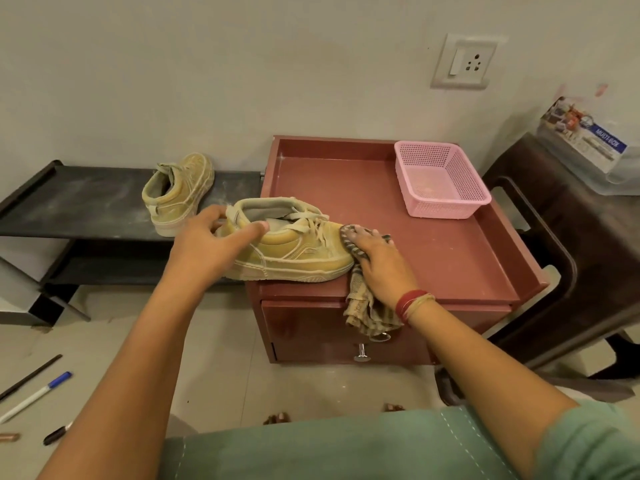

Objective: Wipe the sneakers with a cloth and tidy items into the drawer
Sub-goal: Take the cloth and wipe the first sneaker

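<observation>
1. On the front left corner of the red cabinet (433,237) top lies a yellow sneaker (298,251) on its sole, toe pointing right and heel slightly over the cabinet's left edge.
2. The left hand (207,240) grips the sneaker at its heel end, thumb behind the heel and fingers laid along the near side of the collar.
3. The right hand (381,265) lies spread on a striped cloth (363,306) and presses it against the toe of the sneaker with fingers nearly flat. The rest of the cloth hangs from under the palm over the cabinet's front edge.
4. Below that edge the drawer (311,327) is closed, with a metal knob (362,355) just under the hanging cloth.
5. A pink basket (440,181) stands at the back right of the cabinet top, well apart from the sneaker.
6. The second sneaker (180,192) stands on a dark low shelf (86,199) left of the cabinet, heel towards the camera.
7. A blue-capped pen (34,396) and a black marker (55,434) lie on the floor at the lower left.
8. A brown chair (554,237) stands to the right of the cabinet.
</observation>
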Demonstrator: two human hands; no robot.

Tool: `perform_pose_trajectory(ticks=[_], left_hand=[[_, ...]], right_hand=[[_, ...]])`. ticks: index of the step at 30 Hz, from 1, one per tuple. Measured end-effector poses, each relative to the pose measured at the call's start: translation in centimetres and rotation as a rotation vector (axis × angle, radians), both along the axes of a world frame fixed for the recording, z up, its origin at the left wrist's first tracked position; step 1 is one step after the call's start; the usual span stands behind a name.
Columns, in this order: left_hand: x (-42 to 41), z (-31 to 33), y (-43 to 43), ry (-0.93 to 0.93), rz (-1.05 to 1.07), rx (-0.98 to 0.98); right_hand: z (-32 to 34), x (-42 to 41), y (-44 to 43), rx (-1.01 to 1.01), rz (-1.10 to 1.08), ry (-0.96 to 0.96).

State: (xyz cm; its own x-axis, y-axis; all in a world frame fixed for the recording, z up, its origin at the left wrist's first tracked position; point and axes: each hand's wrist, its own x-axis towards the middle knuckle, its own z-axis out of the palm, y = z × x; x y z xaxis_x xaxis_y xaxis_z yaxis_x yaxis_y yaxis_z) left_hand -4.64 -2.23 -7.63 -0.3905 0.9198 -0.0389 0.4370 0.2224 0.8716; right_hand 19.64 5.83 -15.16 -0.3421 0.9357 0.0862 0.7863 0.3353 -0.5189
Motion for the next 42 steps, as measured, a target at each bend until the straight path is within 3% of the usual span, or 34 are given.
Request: perform_pose_trajectory(ticks=[3, 5, 7, 9, 11, 14, 17, 21, 23, 26, 28, 30, 32, 34, 37, 39, 42], left_hand=[[0.3, 0.1, -0.3, -0.016, -0.004, 0.048], [0.5, 0.1, -0.5, -0.051, 0.001, 0.086], [0.6, 0.1, -0.6, -0.061, 0.005, 0.118], [0.7, 0.1, -0.7, -0.052, -0.003, 0.141], [0.5, 0.1, -0.6, -0.036, -0.012, 0.15], [0.0, -0.2, -0.4, -0.045, 0.014, 0.142], [-0.2, -0.3, -0.3, -0.052, 0.023, 0.125], [0.0, -0.3, -0.2, -0.065, 0.025, 0.121], [0.0, -0.2, -0.1, -0.079, 0.027, 0.112], [0.0, -0.2, 0.0, -0.087, 0.037, 0.095], [0.0, -0.2, -0.1, -0.083, 0.034, 0.09], [-0.1, -0.2, -0.1, -0.083, 0.033, 0.081], [-0.1, -0.2, -0.1, -0.076, 0.039, 0.077], [-0.1, -0.3, 0.0, -0.058, 0.068, 0.077], [0.0, -0.5, 0.1, -0.023, 0.085, 0.075], [-0.1, -0.5, 0.1, -0.015, 0.087, 0.069], [-0.1, -0.4, 0.2, -0.015, 0.08, 0.051]], right_hand=[[0.6, -1.5, -1.3, -0.082, 0.099, 0.235], [0.2, -1.5, -1.4, -0.088, 0.134, 0.212], [-0.3, -0.6, -0.1, -0.048, 0.01, 0.15], [-0.1, -0.8, 0.2, -0.083, -0.102, 0.297], [0.3, -1.9, -0.7, -0.098, -0.028, 0.399], [-0.6, -2.1, -0.8, -0.053, 0.091, 0.273], [-1.0, -1.2, 0.5, -0.046, -0.126, 0.283], [-0.6, -2.3, -2.0, -0.016, 0.123, 0.248], [-0.9, -1.4, -1.1, 0.014, 0.091, 0.181], [-0.9, -0.9, -0.1, -0.031, -0.077, 0.269], [-0.4, -2.1, -1.2, -0.06, 0.05, 0.294], [-0.8, -2.4, -1.5, -0.042, 0.144, 0.218], [-1.1, -0.9, 0.2, -0.02, 0.072, 0.106], [-0.4, 0.3, 2.0, -0.134, -0.099, 0.258], [1.5, 1.2, 2.7, -0.214, -0.33, 0.786], [2.2, 0.7, 1.4, -0.136, -0.2, 0.703], [-0.2, -1.0, -1.6, -0.134, 0.244, 0.244]])
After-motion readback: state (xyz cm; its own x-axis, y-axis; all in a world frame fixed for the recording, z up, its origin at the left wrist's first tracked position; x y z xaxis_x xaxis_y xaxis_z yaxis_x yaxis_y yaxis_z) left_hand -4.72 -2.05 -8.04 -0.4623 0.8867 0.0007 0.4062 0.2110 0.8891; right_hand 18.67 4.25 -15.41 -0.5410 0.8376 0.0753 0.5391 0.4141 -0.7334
